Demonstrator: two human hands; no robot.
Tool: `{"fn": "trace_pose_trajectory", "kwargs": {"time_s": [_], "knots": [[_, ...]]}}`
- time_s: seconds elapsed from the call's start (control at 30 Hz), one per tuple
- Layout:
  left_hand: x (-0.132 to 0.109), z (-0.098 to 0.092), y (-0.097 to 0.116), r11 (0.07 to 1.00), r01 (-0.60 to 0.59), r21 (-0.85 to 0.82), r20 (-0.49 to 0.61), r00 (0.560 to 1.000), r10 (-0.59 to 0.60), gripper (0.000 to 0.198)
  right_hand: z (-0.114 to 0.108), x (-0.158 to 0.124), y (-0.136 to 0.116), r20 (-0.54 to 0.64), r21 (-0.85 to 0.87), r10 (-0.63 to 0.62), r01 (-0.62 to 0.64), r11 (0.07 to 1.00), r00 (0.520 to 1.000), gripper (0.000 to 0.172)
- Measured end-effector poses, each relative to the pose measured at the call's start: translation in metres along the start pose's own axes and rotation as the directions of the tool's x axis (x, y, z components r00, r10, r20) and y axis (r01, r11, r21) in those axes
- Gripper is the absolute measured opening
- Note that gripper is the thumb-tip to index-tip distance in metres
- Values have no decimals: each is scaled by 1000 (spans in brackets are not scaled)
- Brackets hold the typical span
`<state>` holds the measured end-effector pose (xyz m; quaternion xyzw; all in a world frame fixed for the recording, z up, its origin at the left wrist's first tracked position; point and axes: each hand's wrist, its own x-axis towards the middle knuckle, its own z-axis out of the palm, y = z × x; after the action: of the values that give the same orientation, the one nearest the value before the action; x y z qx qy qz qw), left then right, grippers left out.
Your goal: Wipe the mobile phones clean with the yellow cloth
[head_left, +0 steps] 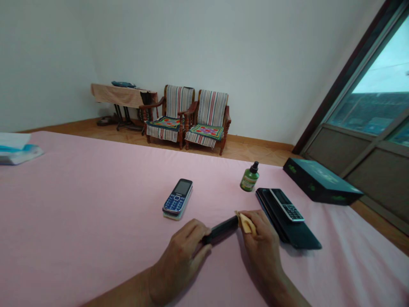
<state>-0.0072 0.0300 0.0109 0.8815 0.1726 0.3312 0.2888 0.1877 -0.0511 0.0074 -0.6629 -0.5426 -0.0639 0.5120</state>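
My left hand (185, 251) is closed round the near end of a slim black device (222, 229), seen edge-on just above the pink tabletop (79, 213). My right hand (262, 243) pinches a small yellow cloth (246, 222) against the device's far end. A blue keypad phone (178, 198) lies on a pale pad a little beyond my left hand. To the right of my right hand, a silver-black keypad phone (286, 204) rests on a flat black case (287, 219).
A small green bottle with a black pump top (249, 178) stands behind the black case. A dark box (321, 181) sits at the table's far right edge. Papers (15, 147) lie at the far left. Two striped chairs (188, 119) stand by the wall.
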Motion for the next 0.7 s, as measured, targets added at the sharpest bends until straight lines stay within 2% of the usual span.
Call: {"fn": "trace_pose_trajectory", "kwargs": {"time_s": [0.1,0.27,0.43,0.57,0.63,0.7], "knots": [[1,0,-1,1000,-3,-12,-1,1000,3,19,5,-6,-2,24,46,-3,2,999,1000,24],[2,-2,5,999,18,-48,-2,1000,-18,13,19,-24,-25,150,207,-63,31,978,987,37],[-1,-1,3,996,53,-72,-49,997,-57,17,27,-33,-43,222,266,-176,114,957,959,46],[-1,-1,-1,995,-27,-97,-43,999,23,19,27,-34,-49,297,283,-278,194,939,913,49],[0,-2,-1,994,-48,-100,-15,999,47,22,23,-29,-45,267,309,-293,207,928,918,48],[1,-3,-1,997,-32,-71,4,999,32,28,18,-20,-35,167,294,-221,166,941,961,42]]}}
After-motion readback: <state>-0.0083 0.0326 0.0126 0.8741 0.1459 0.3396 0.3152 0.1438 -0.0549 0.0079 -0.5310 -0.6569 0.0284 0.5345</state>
